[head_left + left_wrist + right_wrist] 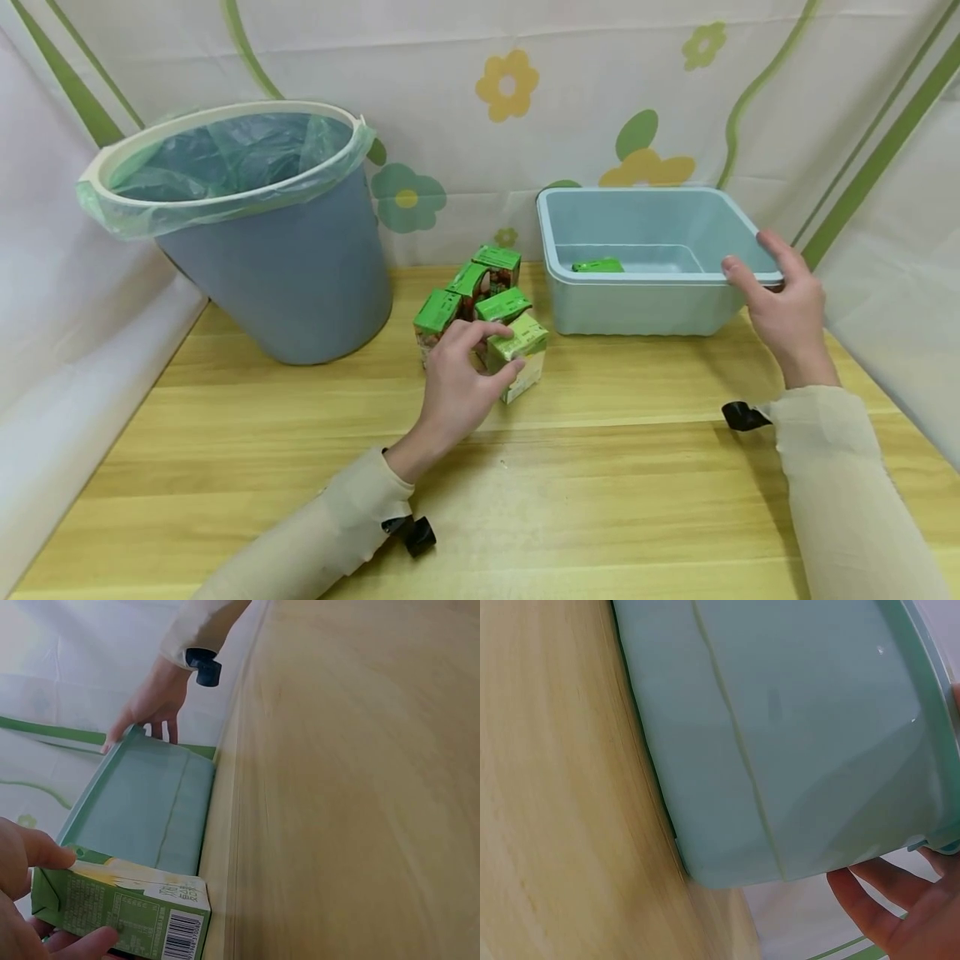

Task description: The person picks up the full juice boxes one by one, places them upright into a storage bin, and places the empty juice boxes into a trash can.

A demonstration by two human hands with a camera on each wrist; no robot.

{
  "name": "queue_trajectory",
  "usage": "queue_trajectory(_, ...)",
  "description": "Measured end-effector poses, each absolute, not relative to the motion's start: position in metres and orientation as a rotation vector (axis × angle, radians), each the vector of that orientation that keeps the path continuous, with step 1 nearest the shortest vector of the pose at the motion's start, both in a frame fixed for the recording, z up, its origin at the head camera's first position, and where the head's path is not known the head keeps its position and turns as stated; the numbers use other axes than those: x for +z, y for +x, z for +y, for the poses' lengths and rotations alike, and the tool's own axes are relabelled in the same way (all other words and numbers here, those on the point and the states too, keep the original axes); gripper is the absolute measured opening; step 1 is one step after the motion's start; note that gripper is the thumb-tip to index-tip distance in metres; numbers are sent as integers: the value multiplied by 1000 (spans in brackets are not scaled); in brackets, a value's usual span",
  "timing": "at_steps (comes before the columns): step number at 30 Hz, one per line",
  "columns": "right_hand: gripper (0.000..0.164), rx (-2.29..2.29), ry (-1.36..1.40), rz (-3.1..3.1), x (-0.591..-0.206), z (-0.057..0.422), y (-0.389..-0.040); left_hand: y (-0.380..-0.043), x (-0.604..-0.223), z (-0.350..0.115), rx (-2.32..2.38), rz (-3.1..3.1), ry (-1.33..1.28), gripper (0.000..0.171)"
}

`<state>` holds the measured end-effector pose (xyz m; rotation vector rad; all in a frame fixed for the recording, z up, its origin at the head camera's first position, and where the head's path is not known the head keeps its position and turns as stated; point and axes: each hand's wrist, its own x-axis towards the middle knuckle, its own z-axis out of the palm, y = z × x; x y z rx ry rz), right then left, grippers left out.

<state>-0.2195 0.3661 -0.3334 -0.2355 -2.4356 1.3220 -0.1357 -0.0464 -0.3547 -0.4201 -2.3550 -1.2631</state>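
My left hand (461, 387) has thumb and index finger on either side of a light green drink carton (528, 342), pinching it near its top. Close up in the left wrist view, that carton (120, 904) shows a barcode on its green side. Several darker green-topped drink cartons (437, 312) stand bunched just behind it on the table. On the right, my right hand (791, 312) grips the corner of a light blue plastic bin (637, 308), thumb over the rim and fingers along the outside. Inside the bin lies a green carton (597, 265), mostly hidden by the front wall.
A tall blue-grey trash can (300, 275) with a pale rim and a green plastic liner (225, 154) stands at the back left. Behind everything hangs a white flower-patterned cloth (450, 83). Wood-grain tabletop (585, 500) stretches in front of the cartons and bin.
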Motion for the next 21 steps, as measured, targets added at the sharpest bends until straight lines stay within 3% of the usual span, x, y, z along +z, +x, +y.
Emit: queue_trajectory(21,74,1322,-246,-2442,-333,365,-219,-132,-356,-44,-1376,-2239,-479,27)
